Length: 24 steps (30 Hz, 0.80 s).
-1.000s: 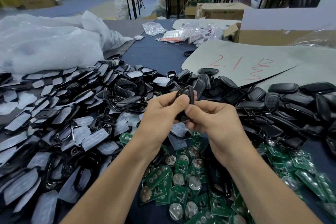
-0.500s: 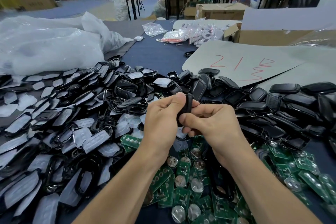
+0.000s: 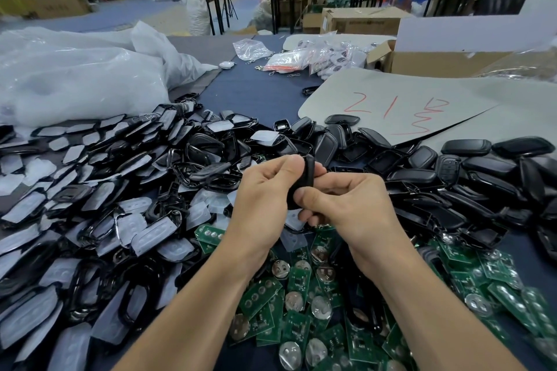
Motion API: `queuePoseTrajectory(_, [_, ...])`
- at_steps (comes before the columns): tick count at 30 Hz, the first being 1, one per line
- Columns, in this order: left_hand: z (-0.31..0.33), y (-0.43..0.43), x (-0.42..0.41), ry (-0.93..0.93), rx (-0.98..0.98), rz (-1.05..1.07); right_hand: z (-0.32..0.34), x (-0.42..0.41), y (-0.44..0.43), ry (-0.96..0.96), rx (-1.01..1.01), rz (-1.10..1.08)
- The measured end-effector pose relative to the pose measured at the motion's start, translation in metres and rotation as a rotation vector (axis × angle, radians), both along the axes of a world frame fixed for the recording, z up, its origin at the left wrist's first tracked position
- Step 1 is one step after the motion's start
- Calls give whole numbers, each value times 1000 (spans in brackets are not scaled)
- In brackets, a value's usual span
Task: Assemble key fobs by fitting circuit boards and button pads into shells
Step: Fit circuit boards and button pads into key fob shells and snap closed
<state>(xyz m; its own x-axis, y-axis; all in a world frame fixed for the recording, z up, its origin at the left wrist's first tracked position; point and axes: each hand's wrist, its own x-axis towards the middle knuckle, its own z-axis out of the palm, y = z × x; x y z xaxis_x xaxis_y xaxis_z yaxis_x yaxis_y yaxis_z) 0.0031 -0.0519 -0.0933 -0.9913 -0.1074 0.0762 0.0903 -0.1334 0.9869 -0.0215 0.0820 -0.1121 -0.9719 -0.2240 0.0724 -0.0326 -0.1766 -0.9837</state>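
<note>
Held key fob (image 3: pixel 308 173) mostly hidden

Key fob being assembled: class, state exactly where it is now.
In the head view, the key fob sits centre frame, pinched between the left hand and right hand, above the green circuit boards.

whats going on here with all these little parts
A person is assembling key fobs. The left hand and right hand both pinch one black plastic key fob shell, held edge-on above the dark blue table. Heaps of translucent white rubber button pads lie on the left, green circuit boards with coin cells in front, and more black shells on the right.
</note>
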Motion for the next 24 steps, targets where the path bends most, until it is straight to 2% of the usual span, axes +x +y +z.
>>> queuePoseTrajectory(7, [-6,2,-2,112,-151,69,-1,0,-1,27,39,-93])
queuePoseTrajectory(12, [-8,-6,-7,111,-212,151,1,1,0,120,329,-332])
queuePoseTrajectory(16, [-13,-7,-8,73,-191,222,5,10,-6,305,520,-300])
queuePoseTrajectory(20, [-10,-12,-8,15,-89,98,9,8,-1,342,474,-252])
queuePoseTrajectory(24, [-6,-23,-8,-6,-108,-44,6,2,4,287,402,-161])
